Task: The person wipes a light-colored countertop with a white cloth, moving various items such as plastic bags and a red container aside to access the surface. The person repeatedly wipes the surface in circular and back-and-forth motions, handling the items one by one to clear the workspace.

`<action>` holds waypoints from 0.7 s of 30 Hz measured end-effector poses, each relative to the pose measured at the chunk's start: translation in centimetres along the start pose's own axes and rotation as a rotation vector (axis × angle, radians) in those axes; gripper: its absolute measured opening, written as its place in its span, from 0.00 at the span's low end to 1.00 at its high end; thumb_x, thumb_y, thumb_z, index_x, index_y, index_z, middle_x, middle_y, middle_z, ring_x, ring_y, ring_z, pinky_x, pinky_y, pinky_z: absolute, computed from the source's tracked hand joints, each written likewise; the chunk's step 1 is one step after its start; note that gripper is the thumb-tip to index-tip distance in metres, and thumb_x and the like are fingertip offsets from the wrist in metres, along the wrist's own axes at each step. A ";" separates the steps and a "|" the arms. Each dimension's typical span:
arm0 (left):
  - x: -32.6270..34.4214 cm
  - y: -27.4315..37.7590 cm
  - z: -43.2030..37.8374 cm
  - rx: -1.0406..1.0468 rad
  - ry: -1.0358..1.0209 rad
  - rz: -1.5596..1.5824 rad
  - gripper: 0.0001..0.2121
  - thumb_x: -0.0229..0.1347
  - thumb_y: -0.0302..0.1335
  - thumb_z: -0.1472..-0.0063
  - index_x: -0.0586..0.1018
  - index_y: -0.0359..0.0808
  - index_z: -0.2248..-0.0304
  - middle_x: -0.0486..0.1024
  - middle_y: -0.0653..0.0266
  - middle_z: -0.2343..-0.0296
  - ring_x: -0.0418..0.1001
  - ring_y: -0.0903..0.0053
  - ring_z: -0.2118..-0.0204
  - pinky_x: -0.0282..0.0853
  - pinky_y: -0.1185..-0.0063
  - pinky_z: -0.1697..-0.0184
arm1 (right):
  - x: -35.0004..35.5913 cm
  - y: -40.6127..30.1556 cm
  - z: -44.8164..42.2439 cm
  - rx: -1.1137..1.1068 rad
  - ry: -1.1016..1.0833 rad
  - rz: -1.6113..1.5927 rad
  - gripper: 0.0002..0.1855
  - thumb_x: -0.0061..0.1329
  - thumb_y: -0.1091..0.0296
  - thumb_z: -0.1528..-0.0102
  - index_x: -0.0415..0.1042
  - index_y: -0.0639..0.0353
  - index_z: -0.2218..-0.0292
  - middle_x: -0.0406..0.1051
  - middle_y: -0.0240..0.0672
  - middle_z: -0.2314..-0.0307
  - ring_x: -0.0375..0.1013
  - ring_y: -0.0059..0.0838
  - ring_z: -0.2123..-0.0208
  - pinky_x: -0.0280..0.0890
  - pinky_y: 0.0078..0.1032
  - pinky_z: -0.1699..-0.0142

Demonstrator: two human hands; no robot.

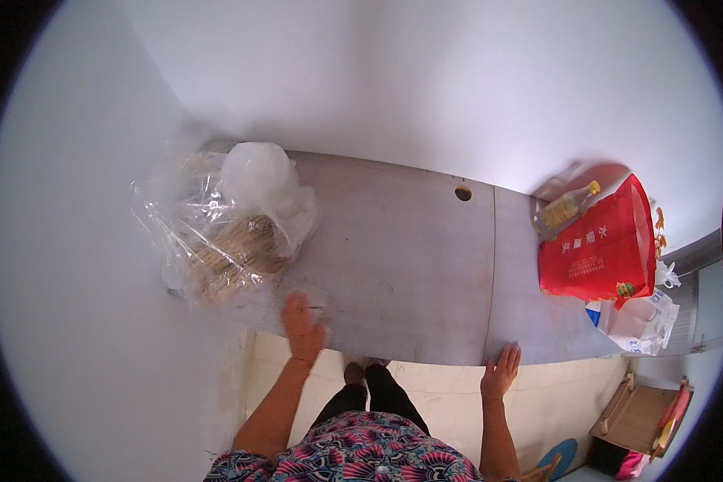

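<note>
My left hand [303, 330] is over the front left edge of a grey tabletop [379, 271], blurred. A small pale, see-through thing [319, 304] is beside its fingers, too blurred to name; whether the hand grips it is unclear. My right hand [501, 373] lies palm down on the front edge, fingers extended, holding nothing. Just beyond my left hand stands a clear plastic bag [211, 199] with a tan, fibrous-looking bundle [241, 253] inside. A bulging white plastic bag [259, 172] rests against it.
At the right stand a red bag [599, 247] bearing writing, a yellow-capped bottle [560, 211] and a white plastic package [638, 322]. A round hole [463, 193] pierces the tabletop near the back wall [397, 78]. A wooden stool-like piece [632, 416] is at lower right.
</note>
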State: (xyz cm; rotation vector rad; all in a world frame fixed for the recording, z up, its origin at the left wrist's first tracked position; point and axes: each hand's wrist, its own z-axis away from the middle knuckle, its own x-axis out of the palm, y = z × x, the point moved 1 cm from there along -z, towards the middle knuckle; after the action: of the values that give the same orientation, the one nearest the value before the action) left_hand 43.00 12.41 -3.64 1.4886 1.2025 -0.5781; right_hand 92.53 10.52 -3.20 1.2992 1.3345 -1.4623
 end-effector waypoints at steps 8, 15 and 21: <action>0.3 8.0 0.7 0.253 -0.222 0.368 0.30 0.51 0.23 0.53 0.65 0.32 0.46 0.60 0.47 0.46 0.54 0.51 0.40 0.46 0.59 0.38 | -0.2 0.6 -0.2 -0.047 0.017 -0.018 0.36 0.50 0.65 0.47 0.52 0.62 0.40 0.46 0.50 0.39 0.43 0.52 0.37 0.46 0.46 0.37; -2.8 0.8 0.7 -0.015 -0.166 -0.044 0.32 0.55 0.25 0.50 0.61 0.33 0.44 0.52 0.49 0.41 0.46 0.53 0.37 0.41 0.57 0.37 | -0.5 0.4 -0.2 -0.053 0.013 -0.034 0.36 0.51 0.64 0.47 0.53 0.62 0.41 0.47 0.51 0.39 0.44 0.52 0.37 0.47 0.46 0.38; -0.1 5.5 0.8 -0.111 -0.133 -0.048 0.32 0.55 0.26 0.50 0.62 0.35 0.43 0.52 0.53 0.40 0.46 0.53 0.37 0.40 0.56 0.37 | -1.5 1.4 -0.1 -0.152 0.016 -0.099 0.35 0.52 0.67 0.49 0.56 0.68 0.43 0.51 0.54 0.42 0.48 0.55 0.39 0.48 0.47 0.38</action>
State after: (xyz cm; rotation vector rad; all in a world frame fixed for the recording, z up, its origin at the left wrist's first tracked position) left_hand 48.09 12.18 -1.41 1.3104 1.1511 -0.6227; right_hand 94.21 10.18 -2.05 1.1635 1.5083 -1.3896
